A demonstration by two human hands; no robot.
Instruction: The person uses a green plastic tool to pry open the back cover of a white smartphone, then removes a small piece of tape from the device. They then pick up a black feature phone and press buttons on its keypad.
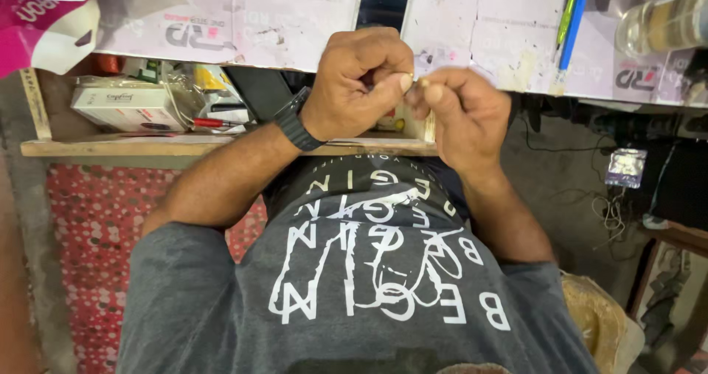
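My left hand and my right hand are raised together in front of my chest, just below the edge of the worktop. Both are curled into loose fists, thumbs and forefingers pinched on a tiny thin piece between them; it is too small to tell what it is. A dark watch band circles my left wrist. My grey printed shirt fills the lower view.
A wooden shelf under the worktop holds a white box, plastic bags and red-handled items. Blue and green pens and a clear jar sit on the worktop at right. Cables and a small packet lie on the floor right.
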